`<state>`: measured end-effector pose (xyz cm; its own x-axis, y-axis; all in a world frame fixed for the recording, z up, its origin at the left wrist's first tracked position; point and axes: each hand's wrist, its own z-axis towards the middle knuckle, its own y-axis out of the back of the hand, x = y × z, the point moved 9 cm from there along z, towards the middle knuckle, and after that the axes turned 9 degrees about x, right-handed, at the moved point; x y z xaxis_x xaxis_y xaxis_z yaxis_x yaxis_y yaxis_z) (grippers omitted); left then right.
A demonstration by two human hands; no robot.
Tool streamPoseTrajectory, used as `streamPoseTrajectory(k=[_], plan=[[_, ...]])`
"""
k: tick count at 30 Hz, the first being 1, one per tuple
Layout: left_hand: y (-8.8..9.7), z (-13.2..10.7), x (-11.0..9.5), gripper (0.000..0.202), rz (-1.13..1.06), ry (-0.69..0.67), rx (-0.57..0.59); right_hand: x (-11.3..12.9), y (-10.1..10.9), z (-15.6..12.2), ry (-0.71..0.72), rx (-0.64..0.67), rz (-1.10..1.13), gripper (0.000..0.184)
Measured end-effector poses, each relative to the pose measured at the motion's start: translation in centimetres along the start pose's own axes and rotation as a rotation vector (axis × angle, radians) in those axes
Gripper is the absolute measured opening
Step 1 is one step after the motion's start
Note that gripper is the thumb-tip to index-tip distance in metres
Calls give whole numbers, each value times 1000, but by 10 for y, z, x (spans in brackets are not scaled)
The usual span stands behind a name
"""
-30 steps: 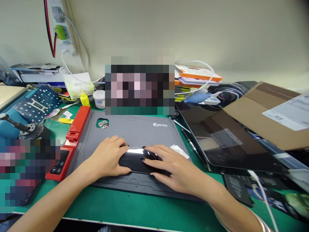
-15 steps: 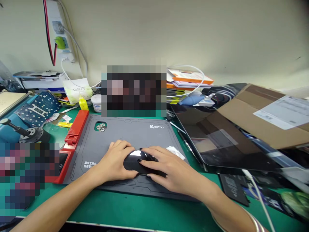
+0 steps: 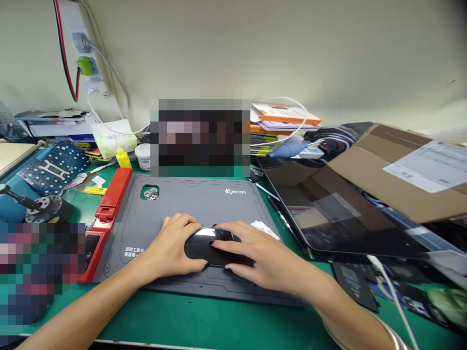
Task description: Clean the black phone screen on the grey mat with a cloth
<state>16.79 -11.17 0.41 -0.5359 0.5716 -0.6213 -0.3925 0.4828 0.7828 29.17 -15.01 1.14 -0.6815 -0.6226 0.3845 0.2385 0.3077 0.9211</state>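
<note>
A glossy black phone [image 3: 199, 249] lies across the grey work mat [image 3: 189, 199], with a bright reflection along its far edge. My left hand [image 3: 178, 245] wraps its left end, thumb on the near edge and fingers at the far edge. My right hand [image 3: 251, 250] grips the other end, its thumb along the near side. One right finger with a dark nail rests on the phone's top face. The ends of the phone are hidden under my palms. A crumpled white tissue [image 3: 264, 229] lies just beyond my right hand.
A red holder [image 3: 113, 194] runs along the mat's left edge. A large dark glass panel [image 3: 328, 214] and a cardboard box [image 3: 365, 170] lean at the right. Behind the mat stand a yellow bottle [image 3: 124, 158] and a white tub [image 3: 143, 158]. A white cable [image 3: 392, 287] crosses the right side.
The whole view has shifted slightly. Both hands keep their hold on the phone, with hardly any movement against the mat.
</note>
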Motion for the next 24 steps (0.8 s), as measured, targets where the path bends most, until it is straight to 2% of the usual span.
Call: streamPoseTrajectory(k=[24], plan=[[0, 1, -1, 48, 9, 5, 7, -5, 1, 3, 15, -28, 19, 45]])
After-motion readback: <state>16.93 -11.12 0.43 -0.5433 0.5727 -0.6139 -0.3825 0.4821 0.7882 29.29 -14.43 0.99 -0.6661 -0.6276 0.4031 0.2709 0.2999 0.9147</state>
